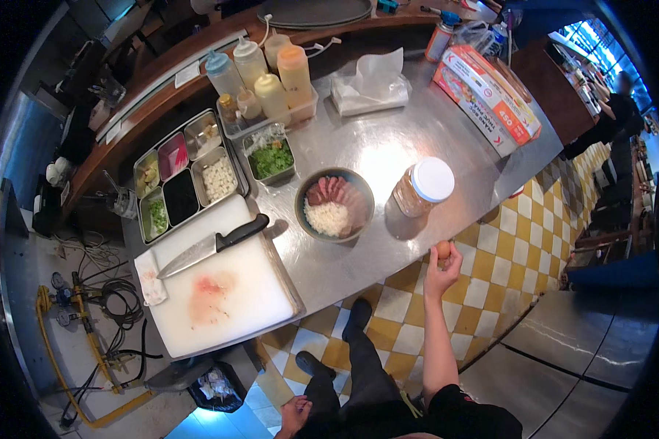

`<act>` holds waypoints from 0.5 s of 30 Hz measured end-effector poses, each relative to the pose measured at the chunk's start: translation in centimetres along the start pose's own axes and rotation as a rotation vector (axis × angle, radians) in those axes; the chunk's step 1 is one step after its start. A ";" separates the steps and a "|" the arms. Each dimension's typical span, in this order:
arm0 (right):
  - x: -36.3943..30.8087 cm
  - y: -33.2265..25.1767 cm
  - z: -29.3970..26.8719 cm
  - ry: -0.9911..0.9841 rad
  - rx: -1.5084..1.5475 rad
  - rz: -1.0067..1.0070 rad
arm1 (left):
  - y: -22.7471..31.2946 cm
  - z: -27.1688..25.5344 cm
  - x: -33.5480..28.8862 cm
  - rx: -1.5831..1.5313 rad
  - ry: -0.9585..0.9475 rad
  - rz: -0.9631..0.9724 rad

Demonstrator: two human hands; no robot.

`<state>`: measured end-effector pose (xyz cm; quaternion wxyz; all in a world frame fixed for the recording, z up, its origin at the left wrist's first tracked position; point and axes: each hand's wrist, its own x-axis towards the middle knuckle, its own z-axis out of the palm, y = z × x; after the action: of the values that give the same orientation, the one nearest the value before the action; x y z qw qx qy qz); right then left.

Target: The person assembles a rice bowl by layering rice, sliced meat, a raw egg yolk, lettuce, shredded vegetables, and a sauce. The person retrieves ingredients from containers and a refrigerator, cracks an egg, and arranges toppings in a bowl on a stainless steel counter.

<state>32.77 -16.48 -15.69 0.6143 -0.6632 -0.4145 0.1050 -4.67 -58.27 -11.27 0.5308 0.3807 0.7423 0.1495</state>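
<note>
Just off the front edge of the steel counter, my right hand (441, 276) is closed round a brown egg (444, 249), pinching it in the fingertips. My left hand (294, 415) hangs low beside my thigh, fingers loosely curled, with nothing visible in it. A grey bowl (300, 208) on the counter holds sliced pinkish meat (329, 191) and a pale chopped or grain-like heap (326, 218). To the bowl's right stands a clear jar (410, 197) with a white lid, nearest to the egg.
A knife (198, 252) lies on the stained white cutting board (249, 296). Behind are a sectioned tray (187, 175), a tub of chopped greens (272, 157), squeeze bottles (271, 95), paper tissues (371, 86) and a box (483, 99). A bin (218, 388) stands below; another person (622, 110) is far right.
</note>
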 end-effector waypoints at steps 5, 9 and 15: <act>0.5 -0.1 0.0 0.035 -0.019 -0.089 | 3.8 -1.2 0.7 0.094 -0.007 -0.021; 0.6 0.0 -0.1 0.061 -0.024 -0.078 | 2.8 -0.9 0.7 0.088 0.017 0.032; 0.1 -1.5 -1.3 -0.002 -0.051 0.041 | -0.2 -0.1 1.3 0.019 0.024 0.040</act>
<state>33.03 -17.51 -14.03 0.5946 -0.6867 -0.4041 0.1076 -5.02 -57.45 -12.29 0.5153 0.3985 0.7422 0.1574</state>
